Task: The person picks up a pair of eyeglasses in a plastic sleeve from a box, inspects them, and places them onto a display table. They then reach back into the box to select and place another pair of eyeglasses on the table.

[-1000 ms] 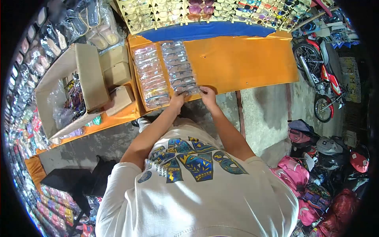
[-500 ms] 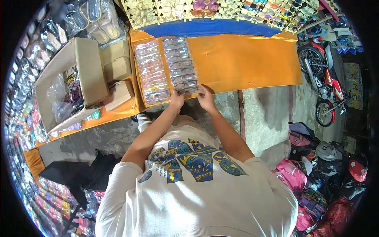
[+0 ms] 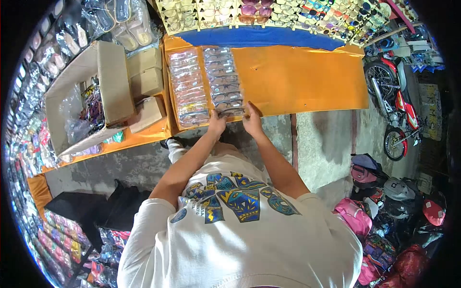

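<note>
Two columns of eyeglasses in clear plastic sleeves lie on the orange table cover. The left column is paler; the right column has darker frames. At the near end of the right column, my left hand has its fingers closed on the left end of the lowest pair of glasses. My right hand is at the right end of that same pair, fingers bent and close to it. Whether the right fingertips grip it is too small to tell.
An open cardboard box with glasses and plastic inside stands at the left, beside smaller boxes. Racks of glasses line the back edge. A red motorcycle and piled bags are at the right.
The view has shifted slightly, so the table sits a little lower and to the right. My right hand's fingers have straightened somewhat upward beside the lowest pair. My left hand stays at its left end.
</note>
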A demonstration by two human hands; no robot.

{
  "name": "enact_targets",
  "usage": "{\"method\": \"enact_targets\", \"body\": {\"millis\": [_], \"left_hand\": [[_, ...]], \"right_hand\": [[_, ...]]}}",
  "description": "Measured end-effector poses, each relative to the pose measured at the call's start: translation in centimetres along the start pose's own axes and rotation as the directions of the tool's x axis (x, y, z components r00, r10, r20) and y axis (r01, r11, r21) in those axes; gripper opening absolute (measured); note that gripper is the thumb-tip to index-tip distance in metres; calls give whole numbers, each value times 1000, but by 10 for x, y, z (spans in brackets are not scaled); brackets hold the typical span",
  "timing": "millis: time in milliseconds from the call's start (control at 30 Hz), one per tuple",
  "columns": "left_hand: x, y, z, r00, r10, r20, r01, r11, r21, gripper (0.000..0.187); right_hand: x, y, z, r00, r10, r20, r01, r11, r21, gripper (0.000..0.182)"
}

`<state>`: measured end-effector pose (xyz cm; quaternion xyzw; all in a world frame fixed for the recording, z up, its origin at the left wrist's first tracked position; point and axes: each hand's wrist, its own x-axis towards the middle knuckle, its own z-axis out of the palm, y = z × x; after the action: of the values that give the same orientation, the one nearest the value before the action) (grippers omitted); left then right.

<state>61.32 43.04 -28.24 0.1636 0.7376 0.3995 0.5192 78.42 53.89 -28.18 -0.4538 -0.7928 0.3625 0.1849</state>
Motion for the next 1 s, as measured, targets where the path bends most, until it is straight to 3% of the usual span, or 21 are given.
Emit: {"method": "enact_targets", "body": {"millis": [133, 267, 333, 400, 433, 467, 500, 533, 567, 667, 733, 800, 933, 967, 1000], "left_hand": [[-23, 15, 3, 997, 31, -64, -36, 995, -89, 79], [-51, 42, -3, 998, -59, -16, 58, 995, -83, 79], [-70, 54, -11, 996, -91, -9, 90, 993, -76, 79], [-87, 56, -23, 991, 84, 106, -70, 989, -128, 72], [-93, 55, -32, 973, 207, 102, -188, 967, -173, 58], [-96, 54, -45, 972, 214, 94, -196, 965, -172, 58], [-100, 57, -63, 964, 248, 92, -236, 964, -120, 52], [-107, 63, -78, 956, 281, 87, -276, 959, -66, 45], [-128, 87, -92, 954, 296, -49, -293, 955, 47, 33], [-150, 109, -144, 936, 324, -136, -317, 946, 75, 33], [-154, 103, -175, 876, 404, -264, -413, 911, 24, 31], [-160, 101, -208, 814, 465, -347, -494, 869, 5, 31], [-195, 125, -272, 721, 509, -470, -568, 823, 19, 22], [-204, 131, -289, 690, 520, -504, -573, 817, 58, 22], [-211, 133, -305, 658, 529, -535, -575, 812, 97, 21]], "right_hand": [[-3, -11, -3, 991, 120, 51, -125, 988, 93, 67], [-9, -11, -4, 967, 250, 56, -255, 959, 128, 65], [-14, -1, -2, 985, 173, -13, -168, 971, 169, 64], [-21, 7, -2, 992, 95, -86, -76, 976, 205, 63], [-23, 9, -4, 990, 74, -124, -51, 983, 179, 62], [-26, 11, -5, 986, 47, -161, -22, 988, 154, 61], [-28, 10, -5, 977, 183, -106, -157, 962, 223, 59], [-30, 6, -8, 980, 170, -100, -144, 963, 228, 59], [-31, -3, -13, 972, 199, -128, -162, 954, 253, 57], [-29, -26, -24, 964, 223, -142, -182, 950, 253, 53], [-22, -46, -24, 967, 216, -135, -182, 957, 226, 51], [-10, -70, -22, 982, 118, -150, -60, 937, 344, 44], [16, -134, -12, 999, 31, -32, -16, 917, 400, 39], [25, -145, -3, 993, -87, -74, 108, 924, 367, 34], [30, -166, 1, 992, -108, -71, 127, 920, 371, 34]]}}
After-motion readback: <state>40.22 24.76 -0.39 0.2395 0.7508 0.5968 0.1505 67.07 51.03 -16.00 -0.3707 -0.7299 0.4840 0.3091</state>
